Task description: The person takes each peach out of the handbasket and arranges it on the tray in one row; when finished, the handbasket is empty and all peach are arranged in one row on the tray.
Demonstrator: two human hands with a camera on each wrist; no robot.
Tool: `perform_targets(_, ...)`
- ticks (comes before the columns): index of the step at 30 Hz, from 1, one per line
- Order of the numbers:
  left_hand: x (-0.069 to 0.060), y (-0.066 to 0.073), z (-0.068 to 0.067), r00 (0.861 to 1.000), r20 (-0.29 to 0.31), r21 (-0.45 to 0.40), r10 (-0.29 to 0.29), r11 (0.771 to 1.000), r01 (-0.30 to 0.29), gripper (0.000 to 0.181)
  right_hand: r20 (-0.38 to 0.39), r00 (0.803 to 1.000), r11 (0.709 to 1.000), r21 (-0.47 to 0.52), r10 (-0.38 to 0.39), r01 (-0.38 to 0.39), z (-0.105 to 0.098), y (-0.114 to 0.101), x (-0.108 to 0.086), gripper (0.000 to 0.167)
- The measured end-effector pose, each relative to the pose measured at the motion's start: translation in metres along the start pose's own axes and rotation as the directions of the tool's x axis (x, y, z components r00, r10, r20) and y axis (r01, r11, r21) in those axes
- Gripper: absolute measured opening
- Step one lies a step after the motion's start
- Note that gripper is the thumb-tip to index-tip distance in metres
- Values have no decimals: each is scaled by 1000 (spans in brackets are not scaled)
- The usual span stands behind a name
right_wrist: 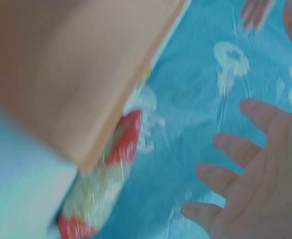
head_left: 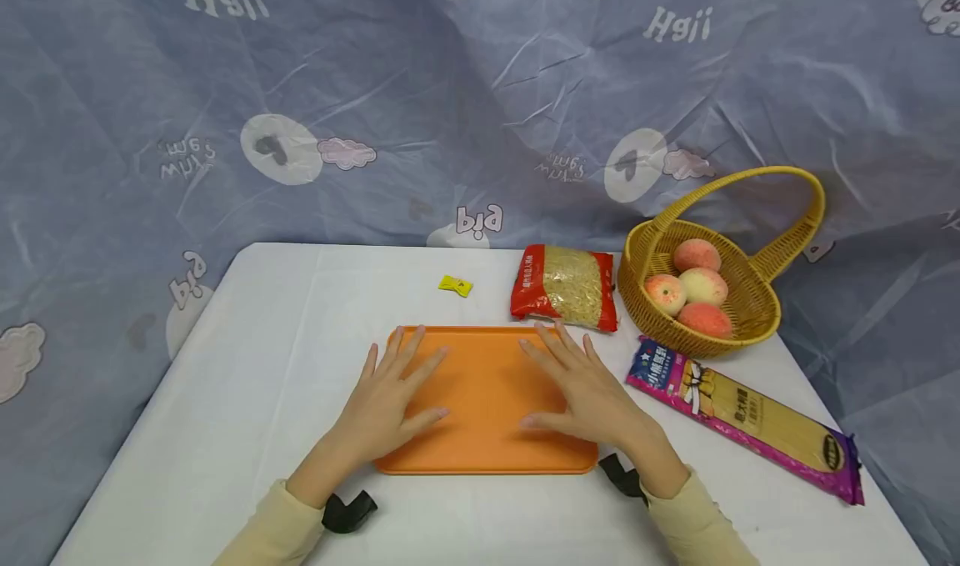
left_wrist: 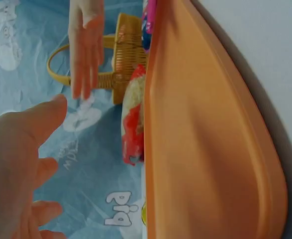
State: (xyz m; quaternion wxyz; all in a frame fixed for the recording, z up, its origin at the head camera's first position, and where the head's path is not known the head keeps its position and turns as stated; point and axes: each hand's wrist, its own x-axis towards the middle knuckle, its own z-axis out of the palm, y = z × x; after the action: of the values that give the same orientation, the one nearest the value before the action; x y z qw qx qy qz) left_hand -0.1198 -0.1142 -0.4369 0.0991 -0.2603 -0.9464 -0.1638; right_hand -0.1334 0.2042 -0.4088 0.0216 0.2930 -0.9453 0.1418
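An orange tray [head_left: 487,399] lies on the white table, seen close up in the left wrist view [left_wrist: 200,129] and blurred in the right wrist view [right_wrist: 71,64]. Over its left side my left hand [head_left: 384,408] is spread with fingers apart, holding nothing. My right hand [head_left: 588,391] is spread the same way over the tray's right side, also holding nothing. In the wrist views the left hand [left_wrist: 16,164] and the right hand [right_wrist: 260,174] appear raised above the tray, with a gap between each palm and it.
Behind the tray lie a small yellow packet [head_left: 455,285] and a red-ended bag of noodles [head_left: 566,287]. A yellow wicker basket [head_left: 637,287] holding several peach-like fruits stands at the back right. A long purple noodle pack [head_left: 750,416] lies at the right. Black pieces [head_left: 349,513] show beside both wrists.
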Motion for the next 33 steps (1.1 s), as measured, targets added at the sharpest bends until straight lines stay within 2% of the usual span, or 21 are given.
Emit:
perform_targets(4, -7, -10, 1, 996, -60, -109, -62, 993, 55, 72, -53, 998, 999, 18, 37, -36, -22, 22, -6, 99)
perform_targets(9, -19, -24, 11, 982, -111, -230, -152, 965, 124, 67, -160, 982, 994, 35, 105, -101, -53, 56, -14, 95)
perform_targets(13, -26, -32, 20, 969, -99, -344, -228, 921, 182, 66, -247, 954, 985, 75, 171, -157, -73, 81, -17, 84)
perform_targets(16, -30, -37, 27, 957, -88, -406, -276, 887, 218, 63, -316, 930, 982, 99, 186, -163, -84, 100, -16, 77)
perform_targets(20, -33, -44, 36, 948, -100, -442, -301, 868, 228, 58, -399, 892, 978, 106, 210, -182, -91, 127, -12, 71)
perform_targets(24, -34, -49, 45, 940, -128, -474, -316, 852, 222, 52, -415, 873, 966, 139, 257, -218, -93, 149, -7, 69)
perform_targets(28, -35, -52, 52, 935, -146, -501, -323, 839, 211, 48, -393, 872, 954, 176, 292, -241, -90, 164, -3, 69)
perform_targets(33, -34, -52, 55, 935, -181, -501, -305, 847, 179, 45, -340, 878, 936, 221, 337, -273, -85, 181, -1, 70)
